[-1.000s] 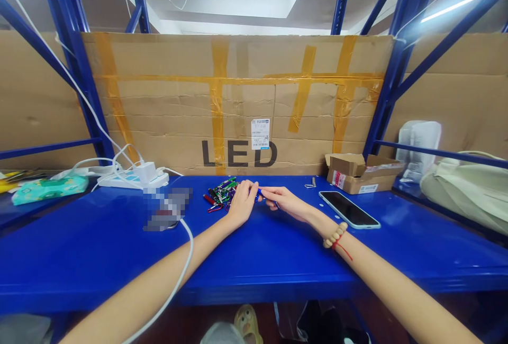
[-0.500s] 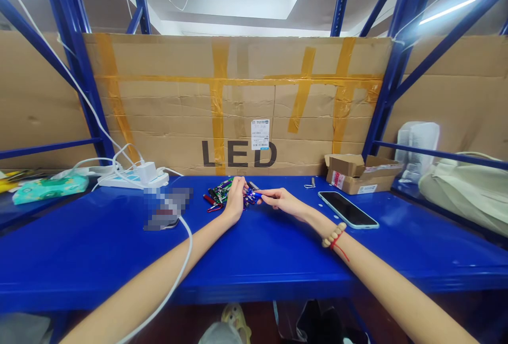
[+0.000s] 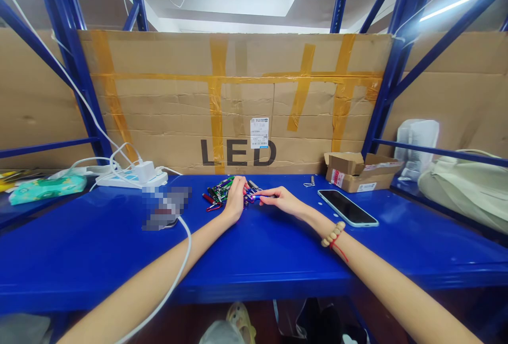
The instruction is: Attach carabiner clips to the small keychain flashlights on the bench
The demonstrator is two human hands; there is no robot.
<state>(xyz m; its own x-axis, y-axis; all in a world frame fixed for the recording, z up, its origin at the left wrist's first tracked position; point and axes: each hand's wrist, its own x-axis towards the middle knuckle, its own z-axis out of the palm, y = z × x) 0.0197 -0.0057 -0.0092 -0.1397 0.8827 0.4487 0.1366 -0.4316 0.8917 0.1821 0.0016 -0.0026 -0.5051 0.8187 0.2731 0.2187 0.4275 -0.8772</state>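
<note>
A pile of small shiny metal tubes with carabiner clips (image 3: 221, 190), like keychain flashlights, lies on the blue shelf top. They are green, black, red and purple. My left hand (image 3: 235, 199) stands on its edge against the pile, fingers stretched and cupped along its right part, hiding some pieces. My right hand (image 3: 282, 201) pinches a slim blue tube (image 3: 260, 197) between thumb and fingers, just right of my left hand. Its left end is close to several purple pieces, and I cannot tell whether they touch.
A phone (image 3: 347, 208) and an open cardboard box (image 3: 362, 172) are on the right. One loose silver tube (image 3: 311, 180) lies behind. On the left are a power strip (image 3: 154, 179), a tissue pack (image 3: 47, 189) and a white cable (image 3: 180, 264) crossing my left forearm.
The blue tube has turned in my right fingers and now lies flatter along them. My left hand stays in place against the pile. The view has shifted slightly.
</note>
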